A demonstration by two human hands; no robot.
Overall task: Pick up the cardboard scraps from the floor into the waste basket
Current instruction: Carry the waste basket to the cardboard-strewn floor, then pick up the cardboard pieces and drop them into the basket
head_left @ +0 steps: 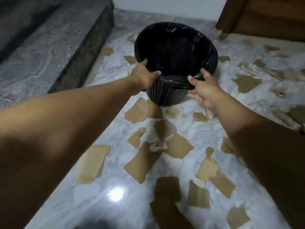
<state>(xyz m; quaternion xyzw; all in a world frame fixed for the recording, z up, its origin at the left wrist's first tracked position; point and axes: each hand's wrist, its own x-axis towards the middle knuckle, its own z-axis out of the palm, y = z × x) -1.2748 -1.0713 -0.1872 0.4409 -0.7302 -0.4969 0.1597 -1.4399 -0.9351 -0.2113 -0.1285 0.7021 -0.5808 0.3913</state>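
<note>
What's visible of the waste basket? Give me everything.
The waste basket is round, black, seemingly plastic, with slatted walls tapering to the base. A glossy black liner folds over its rim; nothing shows inside. It tilts, mouth toward the camera, over cardboard scraps on the floor. The left hand grips the near-left rim; the right hand holds the near-right rim.

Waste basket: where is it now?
The waste basket tilts upper centre in the head view among cardboard scraps, left hand and right hand gripping its rim.
</note>
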